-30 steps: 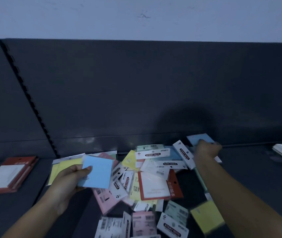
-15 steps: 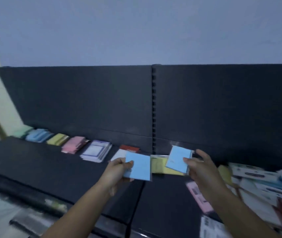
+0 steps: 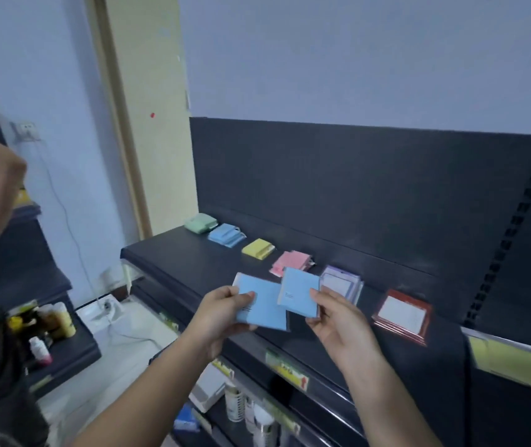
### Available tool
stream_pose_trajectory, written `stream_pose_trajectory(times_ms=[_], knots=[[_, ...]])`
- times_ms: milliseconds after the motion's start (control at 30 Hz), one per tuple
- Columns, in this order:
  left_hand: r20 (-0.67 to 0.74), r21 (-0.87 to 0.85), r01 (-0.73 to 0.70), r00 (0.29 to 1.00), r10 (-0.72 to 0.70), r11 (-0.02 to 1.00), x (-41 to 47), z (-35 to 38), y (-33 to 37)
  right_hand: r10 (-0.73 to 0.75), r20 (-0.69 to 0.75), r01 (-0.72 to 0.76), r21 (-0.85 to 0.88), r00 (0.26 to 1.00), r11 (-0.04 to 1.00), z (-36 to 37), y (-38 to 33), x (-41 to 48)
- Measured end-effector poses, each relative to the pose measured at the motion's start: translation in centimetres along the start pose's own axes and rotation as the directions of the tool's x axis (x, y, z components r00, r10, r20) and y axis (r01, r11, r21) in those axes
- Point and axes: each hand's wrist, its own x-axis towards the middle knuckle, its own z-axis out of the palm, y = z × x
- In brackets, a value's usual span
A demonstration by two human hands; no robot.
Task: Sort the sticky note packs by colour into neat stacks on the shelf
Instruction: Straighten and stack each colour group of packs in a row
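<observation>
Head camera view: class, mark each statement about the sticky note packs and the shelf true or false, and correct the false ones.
1. The left hand holds a blue pack, and the right hand holds a second blue pack. True.
2. The green stack is leftmost in the row on the shelf. True.
3. The yellow stack lies between green and blue. False: it lies between the blue stack and the pink stack.
4. The fingers grip the red-bordered stack. False: it lies on the shelf, untouched.

Shop: dark gondola shelf (image 3: 177, 262) w/ price labels (image 3: 286, 370), bottled goods (image 3: 234, 404) below
</observation>
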Motion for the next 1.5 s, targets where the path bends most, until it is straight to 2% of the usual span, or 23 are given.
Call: stream_pose_trajectory(times_ms=[133,333,533,833,1033,1333,1433,1500], knots=[[-0.046,-0.071,0.012,0.999,-0.015,0.997,2.5,-4.8,1.0,-0.065,0.057,0.071,-0.109,0.996,0.992,4.1,3.0,1.9],[-0.035,-0.174,0.076,0.996,-0.083,0.982,7.7,-9.4,0.6,-0.112,0.078,0.127,-0.234,0.991,0.964,7.9,5.6,7.0],[-0.084,-0.174,0.124,0.987,-0.140,0.977,15.9,-12.7,1.0,-0.188,0.064,0.198,-0.348,0.980,0.916,11.1,8.0,16.1],[-0.027,-0.116,0.192,0.980,-0.196,0.975,29.2,-13.4,4.5,-0.175,0.011,0.166,-0.387,0.984,0.907,14.9,8.7,28.7],[0.055,-0.032,0.203,0.978,-0.201,0.979,36.1,-13.7,5.5,-0.230,-0.008,0.189,-0.543,0.973,0.818,16.5,9.2,34.3],[0.291,0.024,0.102,0.951,-0.105,0.994,45.4,-13.3,7.0,-0.381,-0.193,0.221,-0.552,0.904,0.804,18.9,9.3,41.2],[0.267,0.180,0.052,0.959,-0.100,0.982,47.3,-13.2,5.5,-0.379,-0.267,0.160,-0.591,0.886,0.791,18.9,10.8,42.4],[0.216,0.312,-0.028,0.976,-0.042,0.950,48.1,-13.2,4.4,-0.373,-0.324,0.119,-0.596,0.869,0.794,18.9,11.9,42.9]])
